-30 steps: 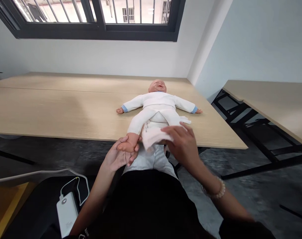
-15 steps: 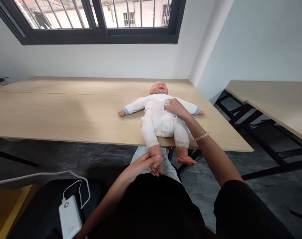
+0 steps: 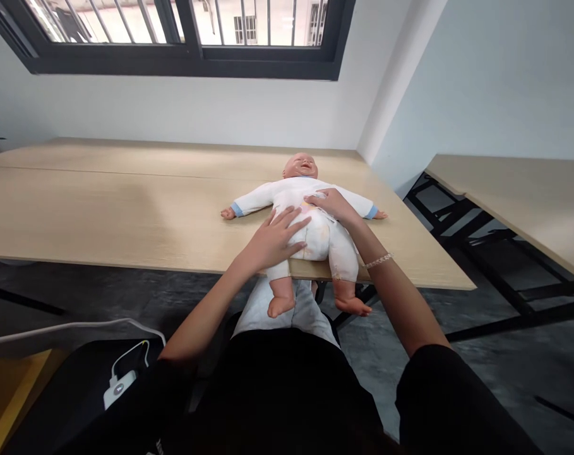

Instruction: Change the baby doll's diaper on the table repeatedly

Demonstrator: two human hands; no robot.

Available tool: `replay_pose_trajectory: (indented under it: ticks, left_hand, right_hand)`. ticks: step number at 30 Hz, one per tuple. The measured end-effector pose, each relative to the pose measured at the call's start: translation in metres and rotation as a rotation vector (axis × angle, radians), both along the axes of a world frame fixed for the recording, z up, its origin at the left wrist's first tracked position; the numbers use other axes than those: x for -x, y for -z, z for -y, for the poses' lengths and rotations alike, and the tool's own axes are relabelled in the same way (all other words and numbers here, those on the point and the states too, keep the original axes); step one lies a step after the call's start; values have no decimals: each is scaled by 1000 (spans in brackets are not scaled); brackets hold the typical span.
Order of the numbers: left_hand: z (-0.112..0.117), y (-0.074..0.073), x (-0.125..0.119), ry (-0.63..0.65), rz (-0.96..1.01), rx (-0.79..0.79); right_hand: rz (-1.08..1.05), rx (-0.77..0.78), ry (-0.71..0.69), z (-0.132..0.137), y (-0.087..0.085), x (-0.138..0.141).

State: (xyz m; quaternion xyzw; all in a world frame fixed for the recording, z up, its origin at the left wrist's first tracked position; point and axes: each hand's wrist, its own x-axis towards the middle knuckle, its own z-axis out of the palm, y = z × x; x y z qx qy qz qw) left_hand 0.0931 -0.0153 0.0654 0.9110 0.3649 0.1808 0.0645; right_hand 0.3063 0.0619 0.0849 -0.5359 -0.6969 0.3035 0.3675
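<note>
A baby doll (image 3: 298, 189) in a white suit lies on its back at the near edge of a light wooden table (image 3: 101, 208), arms spread, bare legs hanging over the edge. My left hand (image 3: 273, 237) rests flat with fingers spread on the doll's left hip and thigh. My right hand (image 3: 328, 203) lies on the doll's belly, fingers curled at the suit's waist; whether they pinch fabric is unclear. A bead bracelet (image 3: 379, 260) circles my right wrist.
A white power bank (image 3: 117, 389) with a cable lies on a black surface at lower left. A second wooden table (image 3: 514, 196) stands at the right, with black frame legs between the tables. A barred window runs along the back wall.
My left hand let go of the doll's foot and moved up onto its hip. My right hand went from the cloth near the legs up to the doll's belly. Both legs now hang free.
</note>
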Motion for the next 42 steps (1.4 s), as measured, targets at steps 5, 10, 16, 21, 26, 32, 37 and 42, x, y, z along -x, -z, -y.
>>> replay_pose_trajectory:
  ticks: [5, 10, 16, 21, 26, 32, 37, 42]
  left_hand:
    - [-31, 4, -2, -97, 15, 170]
    - [-47, 8, 5, -39, 140, 298]
    - [-49, -2, -3, -23, 132, 161]
    - [-47, -12, -32, 431, 148, 39]
    - [-78, -15, -51, 621, 112, 161]
    - [-110, -17, -57, 528, -12, 191]
    - [-119, -17, -65, 423, -68, 169]
    - [-126, -15, -75, 281, -139, 162]
  right_hand:
    - [-69, 96, -21, -2, 7, -13]
    - [34, 27, 47, -6, 8, -13]
    - [43, 5, 102, -12, 11, -14]
    - [118, -64, 199, -16, 19, -12]
    - [221, -70, 373, -17, 26, -16]
    - [392, -129, 501, -4, 36, -47]
    - [465, -77, 340, 36, 58, -72]
    - [261, -204, 283, 53, 75, -72]
